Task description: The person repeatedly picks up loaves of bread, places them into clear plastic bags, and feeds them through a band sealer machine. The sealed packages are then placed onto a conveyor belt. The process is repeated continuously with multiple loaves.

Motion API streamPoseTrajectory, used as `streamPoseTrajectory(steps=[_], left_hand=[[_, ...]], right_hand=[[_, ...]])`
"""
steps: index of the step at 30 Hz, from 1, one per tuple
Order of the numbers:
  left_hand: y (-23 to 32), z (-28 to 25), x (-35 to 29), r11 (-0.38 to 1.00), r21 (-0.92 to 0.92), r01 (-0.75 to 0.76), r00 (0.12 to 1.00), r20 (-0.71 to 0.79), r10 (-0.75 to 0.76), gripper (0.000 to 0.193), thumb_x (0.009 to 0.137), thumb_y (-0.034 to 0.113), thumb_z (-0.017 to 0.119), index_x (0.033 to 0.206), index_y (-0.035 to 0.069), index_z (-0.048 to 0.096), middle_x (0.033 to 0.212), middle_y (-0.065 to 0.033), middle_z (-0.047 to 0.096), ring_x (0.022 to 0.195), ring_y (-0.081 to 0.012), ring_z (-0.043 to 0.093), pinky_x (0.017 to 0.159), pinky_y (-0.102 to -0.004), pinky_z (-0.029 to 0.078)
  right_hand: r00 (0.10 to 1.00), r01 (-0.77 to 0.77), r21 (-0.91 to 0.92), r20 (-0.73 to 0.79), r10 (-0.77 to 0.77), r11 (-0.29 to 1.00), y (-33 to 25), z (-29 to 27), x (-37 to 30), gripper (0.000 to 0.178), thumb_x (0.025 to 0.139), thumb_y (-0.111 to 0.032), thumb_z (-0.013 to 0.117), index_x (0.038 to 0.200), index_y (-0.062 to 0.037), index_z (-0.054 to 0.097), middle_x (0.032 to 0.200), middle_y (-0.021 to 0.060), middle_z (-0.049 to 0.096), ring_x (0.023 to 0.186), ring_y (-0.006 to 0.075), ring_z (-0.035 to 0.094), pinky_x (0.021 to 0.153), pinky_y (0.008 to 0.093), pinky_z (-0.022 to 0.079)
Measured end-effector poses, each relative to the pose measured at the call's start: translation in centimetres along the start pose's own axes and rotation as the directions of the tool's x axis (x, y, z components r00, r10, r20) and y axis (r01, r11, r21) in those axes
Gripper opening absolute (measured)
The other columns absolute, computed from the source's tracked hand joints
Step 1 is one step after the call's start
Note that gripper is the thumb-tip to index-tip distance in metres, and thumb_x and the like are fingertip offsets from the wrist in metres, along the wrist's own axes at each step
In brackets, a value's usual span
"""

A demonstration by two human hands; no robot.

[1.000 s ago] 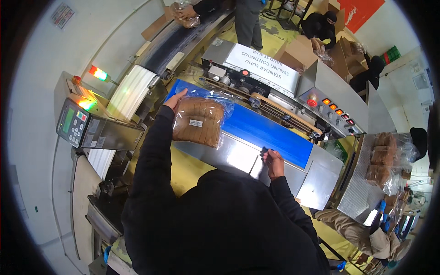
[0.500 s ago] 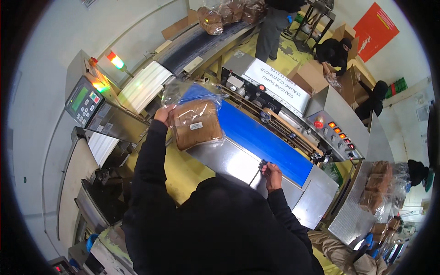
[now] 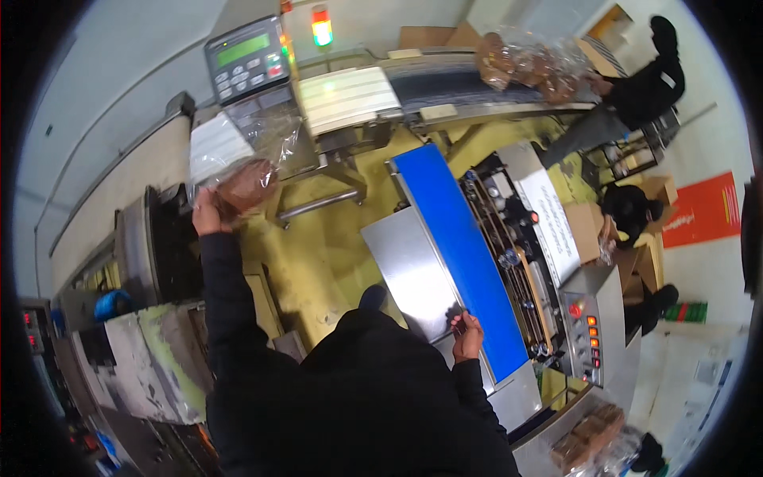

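Observation:
A clear plastic bag with flat brown contents [image 3: 248,188] hangs tilted and slightly blurred from my left hand [image 3: 208,213], whose fingers close on its edge. It is over the gap beside a white infeed belt [image 3: 218,147], below a grey control panel with a green screen [image 3: 248,62]. My right hand [image 3: 468,338] is curled over the steel side table [image 3: 413,266], close to the edge of a blue conveyor belt [image 3: 457,246]. Its fingertips are pinched together; whether anything small is between them cannot be made out.
A band sealer [image 3: 509,238] runs along the blue belt, with lit orange switches [image 3: 592,331]. Behind stand a white belt section [image 3: 346,99] and a dark conveyor [image 3: 445,83] carrying bagged brown goods [image 3: 540,67]. Co-workers [image 3: 648,87] stand and crouch at the right near cardboard boxes [image 3: 584,222].
My left hand has carried the bag off the blue belt, leftward toward the control panel. The view has turned left. My right hand stays by the side table.

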State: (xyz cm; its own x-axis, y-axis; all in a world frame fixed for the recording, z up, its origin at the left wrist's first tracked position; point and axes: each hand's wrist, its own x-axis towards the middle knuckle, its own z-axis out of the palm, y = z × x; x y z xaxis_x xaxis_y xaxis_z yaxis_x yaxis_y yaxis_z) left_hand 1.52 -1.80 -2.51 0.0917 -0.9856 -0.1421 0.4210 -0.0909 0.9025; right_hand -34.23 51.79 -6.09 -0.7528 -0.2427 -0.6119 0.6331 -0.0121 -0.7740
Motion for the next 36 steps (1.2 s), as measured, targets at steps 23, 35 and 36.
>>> streamPoseTrajectory(steps=[23,35,36], left_hand=[[-1.3,-0.5,22.1,0.994,-0.101,0.045,0.935,-0.347,-0.077,0.046,0.088,0.031,0.054,0.123,0.004,0.042,0.116,-0.009,0.053,0.112,-0.0274,0.05,0.087,-0.0425,0.044],[-35.1,-3.4,-24.6,0.073,0.952,-0.296,0.629,0.252,-0.735,0.029,0.083,0.032,0.058,0.093,0.005,0.065,0.087,-0.0134,0.064,0.078,-0.0267,0.062,0.068,-0.04,0.05],[-35.3,-2.8,-30.0,0.137,0.944,-0.301,0.492,0.276,-0.826,0.029,0.084,0.032,0.058,0.093,0.005,0.064,0.087,-0.0131,0.064,0.078,-0.0261,0.062,0.068,-0.0394,0.05]], right_hand=[[0.992,-0.081,-0.267,-0.112,0.053,0.96,-1.4,-0.1,-1.5,0.01,0.084,-0.019,0.063,0.081,-0.0115,0.057,0.075,0.0032,0.062,0.07,0.0151,0.059,0.067,0.0299,0.044],[0.951,0.136,-0.151,-0.257,-0.172,0.979,-1.5,-12.6,-5.8,0.008,0.084,-0.012,0.063,0.085,-0.005,0.06,0.07,0.0022,0.058,0.062,0.0113,0.053,0.06,0.0246,0.041],[0.936,0.153,-0.152,-0.294,-0.193,0.976,-1.8,-14.5,-6.4,0.008,0.084,-0.011,0.063,0.085,-0.0041,0.06,0.069,0.0021,0.057,0.061,0.0112,0.053,0.059,0.0239,0.041]])
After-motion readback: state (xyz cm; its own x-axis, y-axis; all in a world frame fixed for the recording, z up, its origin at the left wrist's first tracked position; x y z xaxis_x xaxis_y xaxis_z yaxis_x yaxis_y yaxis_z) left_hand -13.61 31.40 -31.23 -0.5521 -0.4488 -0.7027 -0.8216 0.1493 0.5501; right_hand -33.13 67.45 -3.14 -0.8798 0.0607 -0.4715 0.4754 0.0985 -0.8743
